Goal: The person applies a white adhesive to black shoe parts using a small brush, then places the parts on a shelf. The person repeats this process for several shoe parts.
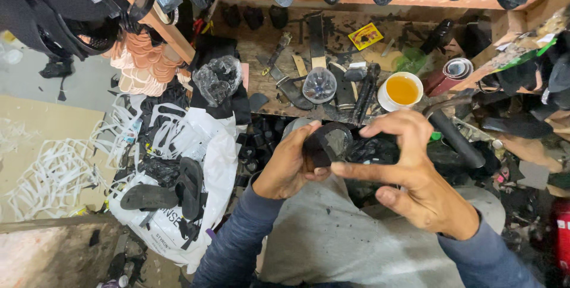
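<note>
I have the black shoe piece (pixel 325 144) gripped in my left hand (pixel 289 166) over my lap, my right hand (pixel 409 166) pinching its edge, so I judge the shaping underway, the cup of yellow glue (pixel 402 90) on the workbench (pixel 261 41) untouched.

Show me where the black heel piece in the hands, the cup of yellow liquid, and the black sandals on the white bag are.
black heel piece (pixel 328 141), head view, its shiny top face
cup of yellow liquid (pixel 402 89), head view, liquid surface
black sandals (pixel 190 186), head view, the upright sandal's sole

The black heel piece (pixel 328 143) looks like matt rubber with a slight sheen — the bench (pixel 261 44) is rough, stained wood; the white sack (pixel 208 145) is glossy plastic.
</note>
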Demonstrator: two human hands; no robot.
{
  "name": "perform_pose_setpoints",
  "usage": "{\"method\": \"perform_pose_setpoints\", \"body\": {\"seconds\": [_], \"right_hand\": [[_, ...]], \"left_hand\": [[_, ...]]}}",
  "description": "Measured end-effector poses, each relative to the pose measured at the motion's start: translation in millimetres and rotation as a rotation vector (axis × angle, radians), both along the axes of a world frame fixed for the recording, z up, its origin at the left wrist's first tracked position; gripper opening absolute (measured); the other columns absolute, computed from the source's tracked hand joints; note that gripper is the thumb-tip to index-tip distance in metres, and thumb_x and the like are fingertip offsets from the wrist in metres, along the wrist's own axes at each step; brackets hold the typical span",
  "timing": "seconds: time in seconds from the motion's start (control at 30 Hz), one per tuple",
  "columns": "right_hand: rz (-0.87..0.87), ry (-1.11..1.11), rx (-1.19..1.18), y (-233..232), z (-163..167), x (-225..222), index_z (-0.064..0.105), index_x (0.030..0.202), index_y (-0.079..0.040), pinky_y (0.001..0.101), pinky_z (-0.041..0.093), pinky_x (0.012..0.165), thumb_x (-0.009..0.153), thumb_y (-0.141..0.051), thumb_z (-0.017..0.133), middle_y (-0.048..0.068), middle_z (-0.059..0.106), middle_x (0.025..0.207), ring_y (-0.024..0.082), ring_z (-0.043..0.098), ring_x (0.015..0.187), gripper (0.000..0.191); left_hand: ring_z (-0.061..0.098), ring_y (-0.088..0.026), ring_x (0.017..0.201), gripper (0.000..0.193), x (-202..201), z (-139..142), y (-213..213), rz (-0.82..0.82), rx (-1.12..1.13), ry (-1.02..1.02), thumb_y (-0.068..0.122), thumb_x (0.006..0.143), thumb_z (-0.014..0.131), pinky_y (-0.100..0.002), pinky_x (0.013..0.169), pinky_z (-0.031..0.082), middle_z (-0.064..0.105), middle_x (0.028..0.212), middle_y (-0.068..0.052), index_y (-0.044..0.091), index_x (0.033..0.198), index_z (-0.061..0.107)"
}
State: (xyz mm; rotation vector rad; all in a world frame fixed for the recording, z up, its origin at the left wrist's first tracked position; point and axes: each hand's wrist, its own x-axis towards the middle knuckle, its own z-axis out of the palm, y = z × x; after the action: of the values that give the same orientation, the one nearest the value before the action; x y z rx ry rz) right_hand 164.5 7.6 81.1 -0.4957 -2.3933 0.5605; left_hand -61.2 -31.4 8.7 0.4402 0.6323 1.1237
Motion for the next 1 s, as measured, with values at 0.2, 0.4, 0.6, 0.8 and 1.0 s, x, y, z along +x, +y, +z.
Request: {"method": "perform_pose_setpoints", "body": {"seconds": [0.2,0.4,0.6,0.8,1.0], "right_hand": [[-0.249,-0.030,0.084,-18,-14,-9,0.066,0.138,-0.023,0.0535,0.018,0.119,0.103,-0.044,0.037,0.014,0.048,0.128,0.036,0.037,0.128,0.050],[-0.336,0.040,-0.040,-24,-23,-27,0.066,0.140,-0.012,0.0520,0.020,0.120,0.106,-0.043,0.041,0.018,0.048,0.138,0.037,0.036,0.135,0.052],[-0.255,0.188,-0.221,-30,-19,-44,0.071,0.133,-0.014,0.0507,0.015,0.126,0.108,-0.044,0.038,0.017,0.047,0.151,0.036,0.032,0.145,0.051],[-0.276,0.535,-0.429,-7,-31,-35,0.056,0.148,0.002,0.0419,0.020,0.133,0.113,-0.042,0.038,0.014,0.044,0.152,0.026,0.037,0.151,0.059],[-0.302,0.628,-0.567,5,-69,-31,0.053,0.143,0.011,0.0404,0.024,0.128,0.109,-0.034,0.040,0.016,0.047,0.149,0.026,0.039,0.146,0.058]], "left_hand": [[0.052,-0.014,0.056,0.043,6,-8,1,0.184,0.021,0.136,0.039,0.111,0.036,-0.025,0.047,0.036,0.063,0.079,-0.006,0.002,0.116,0.059],[0.055,-0.013,0.062,0.051,15,-26,3,0.294,0.161,0.211,0.041,0.114,0.034,-0.025,0.051,0.040,0.064,0.086,-0.007,-0.001,0.120,0.061],[0.065,-0.017,0.086,0.046,10,-45,18,0.429,0.150,0.113,0.036,0.112,0.037,-0.029,0.070,0.053,0.068,0.106,-0.010,0.000,0.132,0.057],[0.065,-0.020,0.114,0.029,-66,-87,80,0.584,0.308,-0.019,0.011,0.105,0.050,-0.038,0.104,0.056,0.068,0.121,-0.010,-0.005,0.129,0.055],[0.066,-0.015,0.106,0.031,-147,-132,179,0.842,0.281,0.220,0.007,0.096,0.072,-0.033,0.091,0.052,0.069,0.115,-0.007,-0.002,0.124,0.062]]}}
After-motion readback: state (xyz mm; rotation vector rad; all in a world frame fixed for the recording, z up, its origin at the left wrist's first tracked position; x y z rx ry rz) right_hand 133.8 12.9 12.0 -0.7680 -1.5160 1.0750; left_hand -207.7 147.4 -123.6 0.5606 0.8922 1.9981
